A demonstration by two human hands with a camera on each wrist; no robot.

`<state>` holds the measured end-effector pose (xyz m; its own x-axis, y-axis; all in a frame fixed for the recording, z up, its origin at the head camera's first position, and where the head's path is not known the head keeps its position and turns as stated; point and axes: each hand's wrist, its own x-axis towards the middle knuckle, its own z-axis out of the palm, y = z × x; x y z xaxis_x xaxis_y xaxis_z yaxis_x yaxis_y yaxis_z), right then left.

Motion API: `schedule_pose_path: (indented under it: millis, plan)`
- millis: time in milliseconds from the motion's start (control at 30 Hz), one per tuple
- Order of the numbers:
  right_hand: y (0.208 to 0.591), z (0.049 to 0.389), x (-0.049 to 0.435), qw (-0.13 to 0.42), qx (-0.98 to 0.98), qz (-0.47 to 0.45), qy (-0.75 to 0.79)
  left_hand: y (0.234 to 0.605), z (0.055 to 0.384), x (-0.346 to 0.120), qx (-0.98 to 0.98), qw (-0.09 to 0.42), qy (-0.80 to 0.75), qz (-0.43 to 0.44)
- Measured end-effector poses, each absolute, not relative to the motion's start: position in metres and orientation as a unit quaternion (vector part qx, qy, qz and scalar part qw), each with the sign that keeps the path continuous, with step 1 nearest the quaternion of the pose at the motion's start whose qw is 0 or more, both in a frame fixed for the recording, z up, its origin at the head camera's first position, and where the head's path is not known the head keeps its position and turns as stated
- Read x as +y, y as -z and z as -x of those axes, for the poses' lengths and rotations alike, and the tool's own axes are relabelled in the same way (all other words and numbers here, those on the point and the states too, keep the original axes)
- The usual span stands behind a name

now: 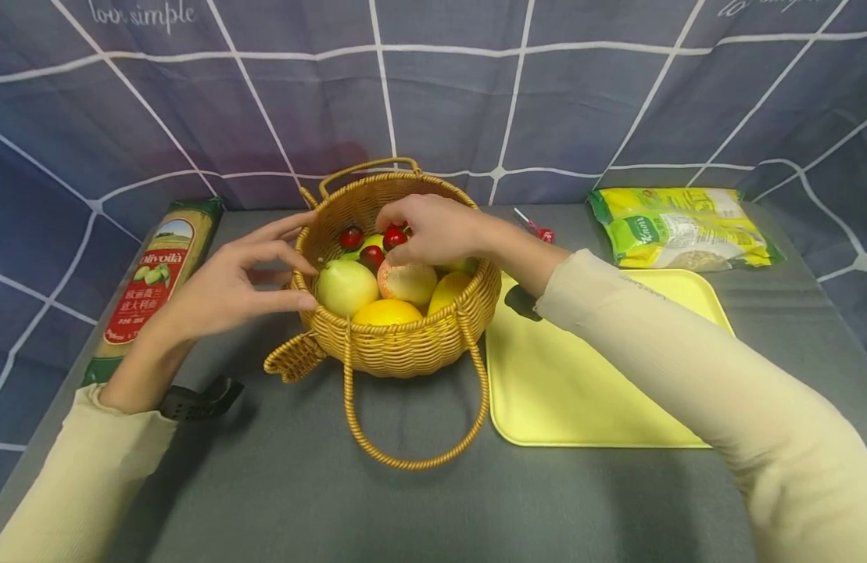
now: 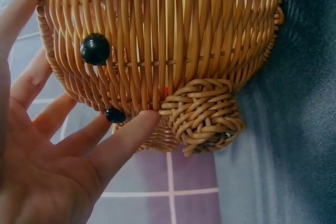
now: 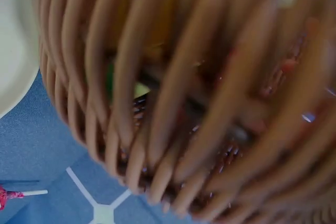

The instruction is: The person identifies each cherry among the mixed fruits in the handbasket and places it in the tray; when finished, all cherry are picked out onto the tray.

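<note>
A round wicker basket holds several fruits. My right hand reaches in over its rim, pinching a dark red cherry between thumb and fingers. Two more cherries lie beside it, one of them this cherry near the thumb. Below the hand are a blushed peach, a pale green pear-like fruit and a yellow fruit. My left hand spreads its fingers at the basket's left side, fingertips at the rim. In the left wrist view, a finger touches the weave beside a woven knob.
A yellow tray lies right of the basket, under my right forearm. Behind it are Knorr packets and a wrapped lollipop. A red and green pasta pack lies at left. The basket's handle hangs toward the front.
</note>
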<state>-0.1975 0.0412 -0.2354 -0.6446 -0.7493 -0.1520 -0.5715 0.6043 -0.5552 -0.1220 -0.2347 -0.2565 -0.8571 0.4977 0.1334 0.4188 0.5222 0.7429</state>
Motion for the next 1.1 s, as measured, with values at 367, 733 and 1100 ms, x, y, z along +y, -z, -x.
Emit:
schedule_pose_path:
  millis: [367, 733, 1100]
  plan:
    - [0.244, 0.203, 0.032, 0.258, 0.877, 0.358, 0.191, 0.258, 0.12, -0.235, 0.875, 0.046, -0.411, -0.253]
    - [0.25, 0.203, 0.031, 0.239, 0.884, 0.353, 0.193, 0.258, 0.12, -0.234, 0.87, 0.05, -0.417, -0.26]
    - [0.248, 0.2, 0.032, 0.102, 0.87, 0.38, 0.296, 0.258, 0.12, -0.234, 0.871, 0.057, -0.418, -0.252]
